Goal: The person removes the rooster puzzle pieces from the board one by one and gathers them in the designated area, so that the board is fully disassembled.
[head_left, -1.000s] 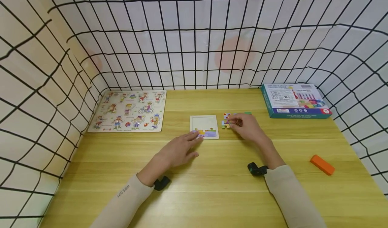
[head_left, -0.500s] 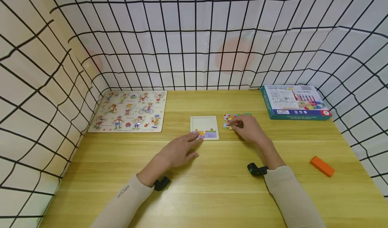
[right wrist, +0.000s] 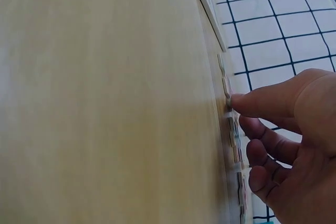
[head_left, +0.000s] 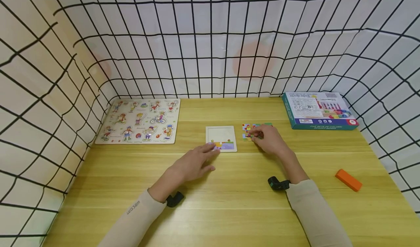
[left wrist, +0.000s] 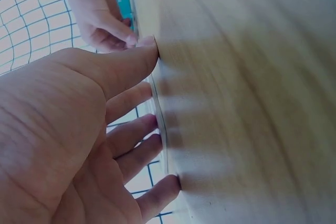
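Note:
A small white puzzle tray [head_left: 221, 134] lies mid-table, with several joined purple, orange and green puzzle pieces [head_left: 227, 145] along its near edge. The outstretched fingers of my left hand [head_left: 195, 162] rest on the tray's near left corner. In the left wrist view, this hand's fingertips [left wrist: 152, 121] touch the tray's edge. Right of the tray lies a patch of loose colourful puzzle pieces [head_left: 247, 126]. My right hand [head_left: 270, 140] bends over them, thumb and fingers pinching one piece [right wrist: 229, 100]; the hand covers part of the patch.
At the back left lies a wooden peg board [head_left: 139, 121] with sports figures. A teal-edged box [head_left: 321, 110] sits at the back right. An orange block [head_left: 348, 180] is on the right side. Black-lined white cloth [head_left: 210, 39] encloses the wooden table.
The right hand has shifted slightly, and the puzzle piece at its fingertips has moved a little right, closer in line with the other pieces. The left hand stays on the tray.

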`<action>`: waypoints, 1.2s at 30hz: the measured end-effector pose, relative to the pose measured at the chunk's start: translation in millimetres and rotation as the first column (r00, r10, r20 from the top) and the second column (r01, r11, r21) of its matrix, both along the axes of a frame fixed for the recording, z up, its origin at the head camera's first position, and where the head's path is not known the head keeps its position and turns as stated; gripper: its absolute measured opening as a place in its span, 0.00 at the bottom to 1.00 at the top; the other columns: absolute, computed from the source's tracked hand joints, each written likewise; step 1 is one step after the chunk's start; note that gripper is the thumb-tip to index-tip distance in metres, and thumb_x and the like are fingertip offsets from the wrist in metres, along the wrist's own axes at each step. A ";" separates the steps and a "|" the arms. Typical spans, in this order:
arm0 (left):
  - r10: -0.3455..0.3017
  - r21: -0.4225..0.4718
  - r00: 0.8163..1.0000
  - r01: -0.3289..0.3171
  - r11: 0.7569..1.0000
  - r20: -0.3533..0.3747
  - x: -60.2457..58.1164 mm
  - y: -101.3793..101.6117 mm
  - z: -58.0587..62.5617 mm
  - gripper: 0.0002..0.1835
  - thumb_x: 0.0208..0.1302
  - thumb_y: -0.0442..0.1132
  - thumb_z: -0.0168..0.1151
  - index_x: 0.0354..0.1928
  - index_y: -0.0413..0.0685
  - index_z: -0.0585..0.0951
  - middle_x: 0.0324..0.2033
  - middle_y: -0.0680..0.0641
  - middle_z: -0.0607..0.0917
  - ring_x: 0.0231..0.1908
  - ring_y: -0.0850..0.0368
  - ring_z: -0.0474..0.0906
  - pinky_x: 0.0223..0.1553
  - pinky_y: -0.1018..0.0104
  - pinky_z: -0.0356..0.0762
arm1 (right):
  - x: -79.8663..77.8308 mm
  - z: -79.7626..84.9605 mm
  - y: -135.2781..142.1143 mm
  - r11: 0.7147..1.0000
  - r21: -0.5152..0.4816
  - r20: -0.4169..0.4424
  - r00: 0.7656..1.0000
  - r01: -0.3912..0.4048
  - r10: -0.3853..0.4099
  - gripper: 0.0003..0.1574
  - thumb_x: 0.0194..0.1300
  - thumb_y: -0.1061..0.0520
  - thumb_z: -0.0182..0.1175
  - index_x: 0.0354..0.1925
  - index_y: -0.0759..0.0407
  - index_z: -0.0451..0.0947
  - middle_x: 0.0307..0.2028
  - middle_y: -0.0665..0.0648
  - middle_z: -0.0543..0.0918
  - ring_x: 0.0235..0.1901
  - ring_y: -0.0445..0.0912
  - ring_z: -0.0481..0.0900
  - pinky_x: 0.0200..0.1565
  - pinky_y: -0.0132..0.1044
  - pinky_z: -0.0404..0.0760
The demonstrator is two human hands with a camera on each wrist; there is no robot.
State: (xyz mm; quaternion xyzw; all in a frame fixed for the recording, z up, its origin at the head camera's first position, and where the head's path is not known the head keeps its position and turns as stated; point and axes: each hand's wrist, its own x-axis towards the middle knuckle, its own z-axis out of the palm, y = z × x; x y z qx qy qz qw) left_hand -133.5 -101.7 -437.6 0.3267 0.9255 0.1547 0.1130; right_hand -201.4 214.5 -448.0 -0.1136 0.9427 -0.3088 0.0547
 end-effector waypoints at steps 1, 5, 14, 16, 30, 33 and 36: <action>0.005 0.004 1.000 -0.005 1.000 0.003 -0.5 0.2 -0.8 0.33 0.75 0.53 0.60 0.78 0.55 0.67 0.80 0.47 0.59 0.78 0.43 0.60 0.76 0.43 0.63 | 0.2 0.2 0.8 1.000 -0.009 0.000 1.000 0.004 -0.004 0.16 0.72 0.60 0.63 0.55 0.61 0.86 0.41 0.59 0.83 0.41 0.52 0.76 0.46 0.43 0.76; 0.017 0.016 1.000 -0.017 1.000 0.004 -1.7 0.1 -3.2 0.34 0.74 0.54 0.61 0.78 0.57 0.68 0.80 0.47 0.60 0.77 0.43 0.60 0.74 0.40 0.65 | 1.1 1.8 3.8 0.997 -0.070 -0.012 0.999 0.030 -0.031 0.16 0.72 0.60 0.63 0.56 0.62 0.84 0.44 0.61 0.84 0.43 0.53 0.78 0.48 0.44 0.79; 0.017 -0.002 0.999 -0.017 1.000 -0.029 -0.6 0.5 -3.8 0.34 0.73 0.55 0.62 0.77 0.57 0.69 0.79 0.47 0.62 0.77 0.44 0.61 0.74 0.40 0.65 | 8.4 8.2 3.5 0.986 -0.161 0.012 0.999 0.031 -0.029 0.17 0.72 0.57 0.65 0.56 0.61 0.84 0.45 0.60 0.86 0.45 0.51 0.81 0.49 0.42 0.81; 0.012 -0.001 0.999 -0.012 1.000 -0.041 -0.8 1.1 -2.5 0.34 0.73 0.55 0.63 0.77 0.56 0.69 0.79 0.46 0.62 0.77 0.44 0.61 0.75 0.42 0.64 | 9.8 9.4 1.1 0.983 -0.181 0.014 1.000 0.014 -0.011 0.17 0.72 0.57 0.65 0.56 0.61 0.84 0.44 0.60 0.87 0.44 0.51 0.83 0.48 0.41 0.82; -0.079 -0.044 0.995 0.076 0.996 -0.058 -1.7 21.5 1.0 0.36 0.75 0.58 0.58 0.78 0.51 0.67 0.80 0.42 0.60 0.79 0.42 0.56 0.79 0.49 0.58 | 12.9 -0.8 -28.6 0.961 -0.265 0.056 0.994 -0.074 0.092 0.19 0.69 0.59 0.67 0.56 0.62 0.83 0.46 0.61 0.87 0.46 0.50 0.85 0.51 0.44 0.85; -0.079 -0.069 0.996 0.075 0.995 -0.047 -1.5 24.2 0.3 0.36 0.75 0.59 0.57 0.78 0.51 0.66 0.80 0.42 0.58 0.80 0.44 0.54 0.79 0.50 0.57 | 13.6 -1.5 -32.5 0.961 -0.265 0.057 0.993 -0.082 0.100 0.18 0.69 0.59 0.67 0.56 0.62 0.83 0.45 0.60 0.87 0.45 0.50 0.85 0.52 0.45 0.85; -0.075 -0.079 0.996 0.072 0.994 -0.044 -1.7 26.0 0.1 0.36 0.76 0.59 0.57 0.78 0.50 0.66 0.80 0.41 0.57 0.80 0.45 0.53 0.79 0.51 0.57 | 14.1 -2.3 -35.5 0.959 -0.267 0.053 0.992 -0.093 0.111 0.18 0.69 0.59 0.68 0.55 0.62 0.84 0.45 0.60 0.87 0.44 0.49 0.84 0.51 0.44 0.84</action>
